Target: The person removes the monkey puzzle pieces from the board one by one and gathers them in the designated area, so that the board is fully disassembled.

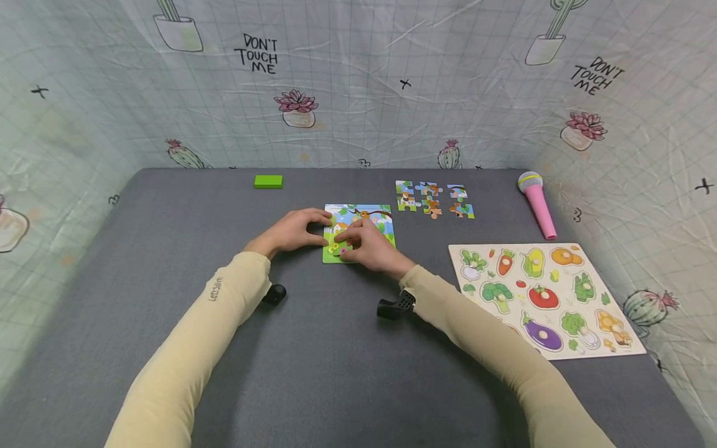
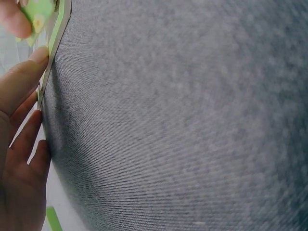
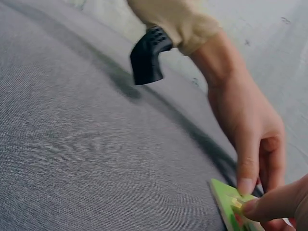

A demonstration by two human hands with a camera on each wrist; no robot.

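A square jigsaw puzzle board [image 1: 385, 208] with a bright garden picture lies in front of me. My left hand [image 1: 291, 231] rests at its left edge. In the left wrist view, the thumb [image 2: 33, 67] presses the board's rim and the other fingers lie loosely spread along its side. Over the lower left of the board, my right hand [image 1: 371, 247] pinches a green puzzle piece [image 2: 39, 18] with flowers on it. Part of the board is hidden under that hand. Several loose puzzle pieces [image 1: 431, 206] lie behind the board, to the right.
A wooden vegetable board [image 1: 460, 254] with knobbed pieces lies at the right, partly behind the right sleeve. Beyond it is a pink toy microphone [image 1: 539, 208]. A green block [image 1: 269, 182] sits at the back left. Printed cloth hangs around the grey table [image 1: 313, 373].
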